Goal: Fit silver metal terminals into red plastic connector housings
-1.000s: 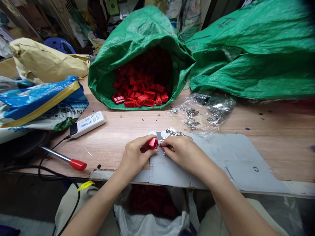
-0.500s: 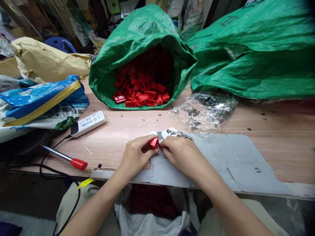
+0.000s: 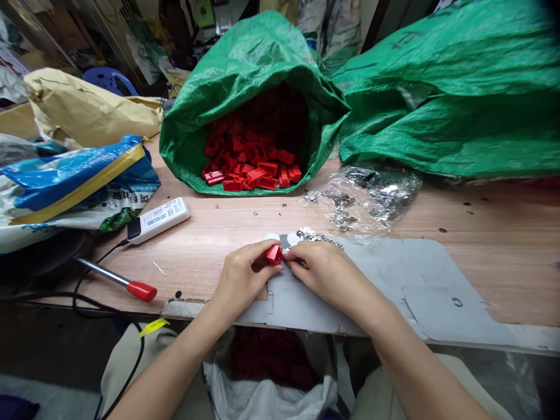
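Observation:
My left hand (image 3: 244, 272) is closed around a small red plastic block (image 3: 274, 255), with its open end turned to the right. Close beside that end, my right hand (image 3: 326, 271) is pinched, fingertips nearly at the block. A bit of yellow shows under the right fingers; what they hold is mostly hidden. Just beyond the hands lies a pile of small metal pieces (image 3: 321, 237), next to two white discs. Both hands are over a grey mat (image 3: 376, 291) on the wooden table (image 3: 210, 227).
A green sack (image 3: 245, 64) of red blocks (image 3: 258, 169) lies open ahead. Right of it are a clear bag of metal parts (image 3: 371, 195) and another green sack (image 3: 455, 105). A white power strip (image 3: 160, 220) and a red-tipped lever (image 3: 140, 290) are at left.
The right hand has shifted slightly and a bit of yellow now shows beneath its fingers. The left hand keeps its hold on the red block.

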